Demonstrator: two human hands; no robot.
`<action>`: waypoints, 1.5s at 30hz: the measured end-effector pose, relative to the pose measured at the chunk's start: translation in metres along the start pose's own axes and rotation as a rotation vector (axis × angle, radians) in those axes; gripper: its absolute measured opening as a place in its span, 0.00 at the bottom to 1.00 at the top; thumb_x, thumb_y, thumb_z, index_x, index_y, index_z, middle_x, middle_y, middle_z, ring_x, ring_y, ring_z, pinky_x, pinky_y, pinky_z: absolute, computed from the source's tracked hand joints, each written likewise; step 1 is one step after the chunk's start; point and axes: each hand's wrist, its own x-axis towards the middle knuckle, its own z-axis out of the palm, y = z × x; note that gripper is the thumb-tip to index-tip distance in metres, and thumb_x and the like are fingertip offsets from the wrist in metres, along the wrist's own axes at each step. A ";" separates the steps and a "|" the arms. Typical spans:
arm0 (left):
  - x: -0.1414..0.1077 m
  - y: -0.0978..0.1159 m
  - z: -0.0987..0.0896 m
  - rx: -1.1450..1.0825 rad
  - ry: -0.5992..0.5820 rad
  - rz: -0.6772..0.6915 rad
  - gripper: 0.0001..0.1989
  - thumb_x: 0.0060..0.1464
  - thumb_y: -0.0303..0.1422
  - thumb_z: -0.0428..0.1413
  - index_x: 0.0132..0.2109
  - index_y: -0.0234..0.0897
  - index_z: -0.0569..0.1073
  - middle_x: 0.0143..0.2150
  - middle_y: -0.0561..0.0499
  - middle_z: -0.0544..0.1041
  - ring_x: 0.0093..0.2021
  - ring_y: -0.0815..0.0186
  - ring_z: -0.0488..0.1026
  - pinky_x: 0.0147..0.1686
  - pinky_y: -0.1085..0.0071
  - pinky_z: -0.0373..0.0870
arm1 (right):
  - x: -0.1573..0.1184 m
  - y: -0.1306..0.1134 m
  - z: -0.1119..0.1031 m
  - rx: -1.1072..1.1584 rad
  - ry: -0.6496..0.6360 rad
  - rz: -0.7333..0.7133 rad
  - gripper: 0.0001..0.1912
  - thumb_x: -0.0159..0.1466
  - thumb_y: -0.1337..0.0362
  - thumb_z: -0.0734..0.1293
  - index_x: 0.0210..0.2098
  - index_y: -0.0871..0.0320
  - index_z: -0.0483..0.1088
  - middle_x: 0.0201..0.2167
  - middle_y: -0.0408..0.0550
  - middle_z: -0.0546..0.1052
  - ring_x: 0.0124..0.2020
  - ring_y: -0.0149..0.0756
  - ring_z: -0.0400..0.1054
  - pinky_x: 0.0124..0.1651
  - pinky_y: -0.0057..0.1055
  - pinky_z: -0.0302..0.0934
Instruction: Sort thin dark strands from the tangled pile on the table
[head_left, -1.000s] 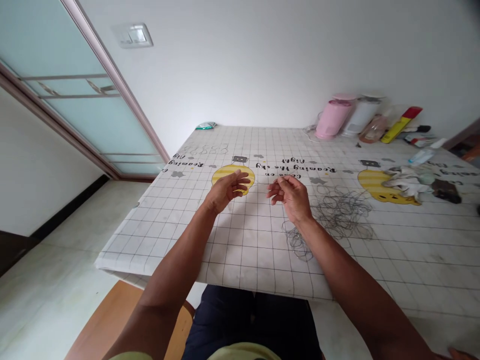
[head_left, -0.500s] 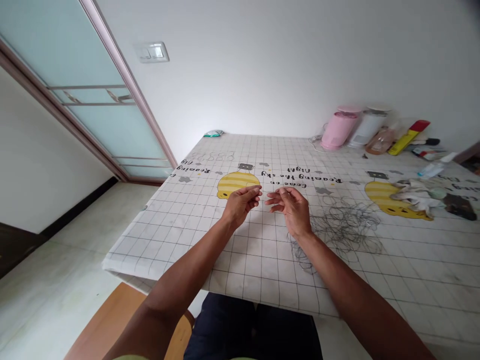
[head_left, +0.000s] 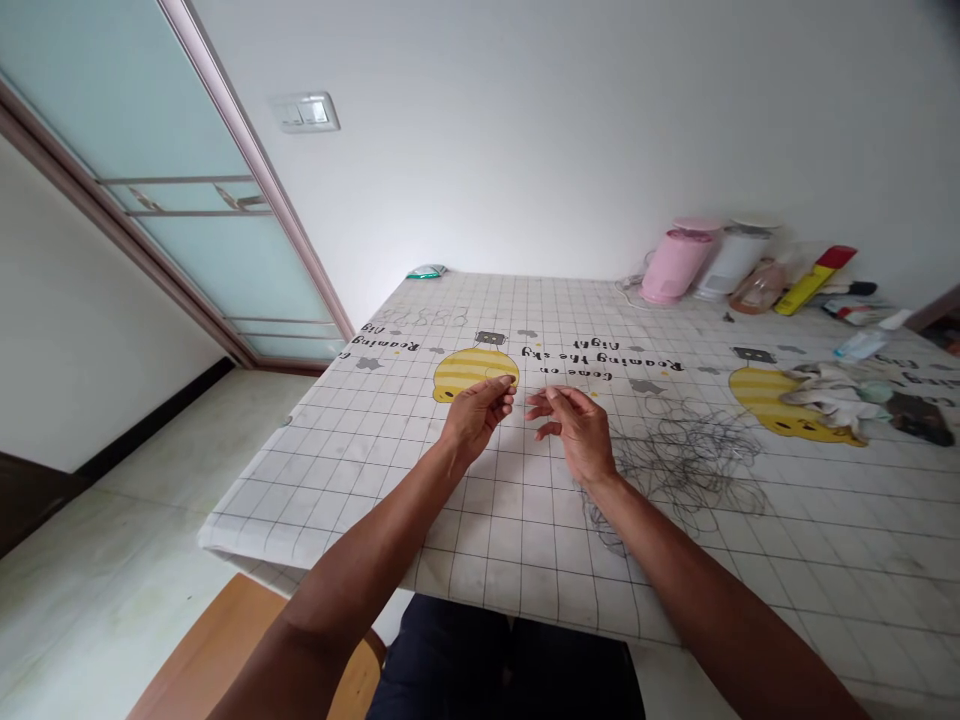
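Above the checked tablecloth, my left hand (head_left: pixel 480 412) is closed in a pinch, thumb against the fingers; whatever it holds is too small to make out. Facing it across a small gap, my right hand (head_left: pixel 576 425) has its thumb near the index finger and the other fingers partly spread; anything between them is too fine to see. A loose tangle of thin dark wire (head_left: pixel 686 455) lies on the cloth just right of my right hand, partly behind the forearm. Several small wire-like loops (head_left: pixel 427 316) lie in a row at the back left.
On the checked tablecloth (head_left: pixel 360 450), a pink cylinder (head_left: pixel 677 265), a white cylinder (head_left: pixel 729 262), bottles and a yellow-red tube (head_left: pixel 814 282) stand at the back right. A crumpled cloth (head_left: pixel 832 397) lies at the right. A small green-white packet (head_left: pixel 426 271) sits at the far left corner.
Both hands have shifted slightly left, with the left still pinched and the right still partly spread. The tangle and the other objects lie as before.
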 end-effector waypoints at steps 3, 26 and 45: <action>-0.001 -0.003 0.001 0.025 -0.045 -0.031 0.12 0.56 0.30 0.72 0.45 0.27 0.85 0.38 0.46 0.81 0.33 0.73 0.74 0.33 0.76 0.72 | 0.000 0.000 0.000 0.015 0.001 0.024 0.21 0.67 0.43 0.76 0.41 0.55 0.79 0.44 0.55 0.85 0.35 0.42 0.81 0.26 0.31 0.71; -0.008 -0.007 0.001 0.510 -0.199 0.062 0.17 0.55 0.43 0.74 0.40 0.31 0.87 0.40 0.38 0.86 0.36 0.62 0.80 0.44 0.62 0.80 | 0.016 0.004 -0.024 -0.224 0.019 0.323 0.07 0.70 0.64 0.70 0.46 0.60 0.72 0.28 0.54 0.84 0.19 0.40 0.77 0.17 0.32 0.69; 0.002 -0.007 -0.001 0.188 -0.140 -0.115 0.07 0.64 0.28 0.68 0.43 0.26 0.85 0.42 0.40 0.86 0.36 0.68 0.82 0.44 0.71 0.81 | 0.008 0.004 -0.009 -0.081 0.055 0.287 0.28 0.68 0.69 0.67 0.66 0.67 0.62 0.26 0.45 0.79 0.19 0.35 0.71 0.19 0.30 0.68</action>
